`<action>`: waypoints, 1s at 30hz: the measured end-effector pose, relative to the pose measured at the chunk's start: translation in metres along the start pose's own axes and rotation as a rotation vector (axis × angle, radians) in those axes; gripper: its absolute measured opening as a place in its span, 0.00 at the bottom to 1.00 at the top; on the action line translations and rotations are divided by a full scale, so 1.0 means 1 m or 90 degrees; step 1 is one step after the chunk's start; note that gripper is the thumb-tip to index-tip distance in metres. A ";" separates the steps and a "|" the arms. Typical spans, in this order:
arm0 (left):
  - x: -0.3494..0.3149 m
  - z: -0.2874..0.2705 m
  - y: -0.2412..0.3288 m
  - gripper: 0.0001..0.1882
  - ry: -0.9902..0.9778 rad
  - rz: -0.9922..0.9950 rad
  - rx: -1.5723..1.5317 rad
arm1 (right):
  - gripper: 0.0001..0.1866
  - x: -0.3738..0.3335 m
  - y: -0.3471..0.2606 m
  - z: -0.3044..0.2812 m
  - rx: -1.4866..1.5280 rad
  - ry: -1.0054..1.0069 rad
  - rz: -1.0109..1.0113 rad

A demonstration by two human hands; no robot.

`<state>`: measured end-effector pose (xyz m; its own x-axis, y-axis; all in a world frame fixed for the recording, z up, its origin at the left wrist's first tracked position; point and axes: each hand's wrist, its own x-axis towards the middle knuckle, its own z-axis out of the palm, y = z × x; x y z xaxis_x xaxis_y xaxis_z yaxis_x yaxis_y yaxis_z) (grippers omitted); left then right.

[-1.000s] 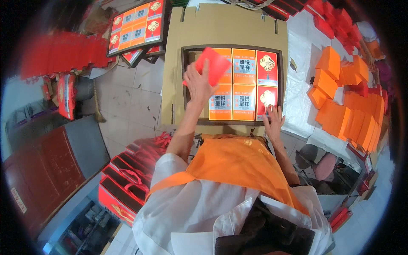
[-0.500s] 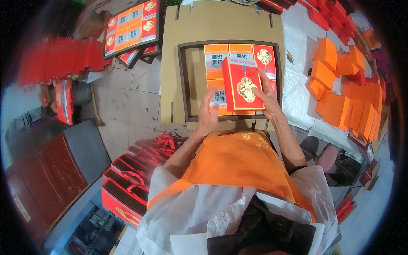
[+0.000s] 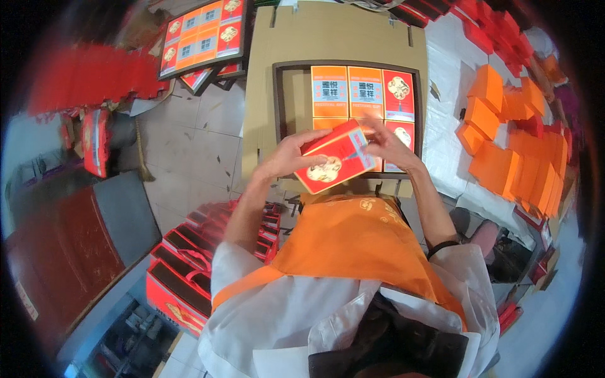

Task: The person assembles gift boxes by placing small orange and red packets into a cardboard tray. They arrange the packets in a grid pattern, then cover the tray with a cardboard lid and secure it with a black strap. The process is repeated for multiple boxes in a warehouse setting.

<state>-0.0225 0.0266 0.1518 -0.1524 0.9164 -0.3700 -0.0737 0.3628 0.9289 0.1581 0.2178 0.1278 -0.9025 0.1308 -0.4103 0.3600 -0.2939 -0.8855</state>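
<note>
Red box (image 3: pixel 343 154) in the left hand (image 3: pixel 287 156), held aslant over the near side of a dark-rimmed tray (image 3: pixel 418 94) and partly above its near edge. The thumb of the left hand presses on the printed face, while its other fingers curl at the far edge: a firm grasp. The right hand (image 3: pixel 394 150) lies at the opposite end of the red box; its fingers are blurred, and whether they touch or pinch it cannot be told. Half a second earlier, the right hand carried the red box nearly upright and the left hand stood off with loose fingers. Since then the hold has passed to the left hand, and the red box has turned about a quarter, so that its pale blue end points to the right. The change suggests handling and orienting rather than placing: the red box is not yet set down. In the tray, orange boxes (image 3: pixel 330 94) stand beside a right-hand column of red boxes (image 3: pixel 399 94); brown bottom shows along the left side. The lower row is partly hidden. At upper left, a filled tray (image 3: pixel 246 28) shows red columns on both sides of orange ones.
</note>
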 end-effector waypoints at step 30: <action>0.098 -0.049 -0.119 0.33 0.569 0.023 0.163 | 0.23 -0.026 0.119 -0.118 -0.590 0.615 -0.084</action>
<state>-0.0774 0.0652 0.0043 -0.8608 0.4960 -0.1139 0.1494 0.4602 0.8752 0.2520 0.2909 0.0072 -0.5536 0.8318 0.0400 0.6572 0.4659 -0.5925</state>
